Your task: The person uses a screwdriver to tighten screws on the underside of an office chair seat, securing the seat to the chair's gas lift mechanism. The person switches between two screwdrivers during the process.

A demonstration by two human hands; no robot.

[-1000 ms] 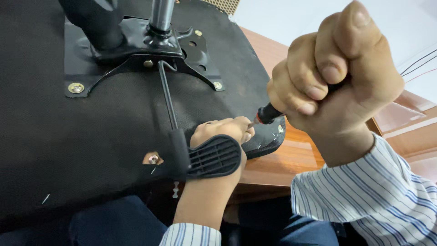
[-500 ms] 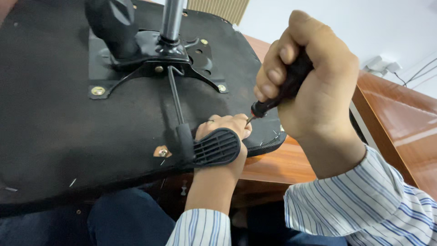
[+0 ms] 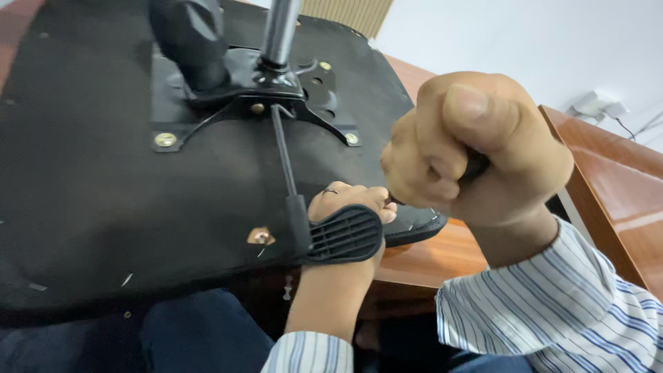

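- The upturned chair seat (image 3: 90,200) lies black underside up across your lap and the wooden desk (image 3: 428,259), its metal plate (image 3: 242,103) bolted on.
- Your right hand (image 3: 476,148) is fisted tight round a dark screwdriver handle (image 3: 475,166); the tip is hidden, probably at the seat's edge.
- Your left hand (image 3: 345,204) rests on the seat behind the ribbed lever paddle (image 3: 343,233); whether it grips anything, you can't tell.

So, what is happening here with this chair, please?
A person works on the underside of an upturned black chair seat. The right hand is clenched around a dark screwdriver handle; its tip is hidden. The left hand rests at the seat's edge, partly behind the ribbed lever paddle. The metal mounting plate is screwed on.
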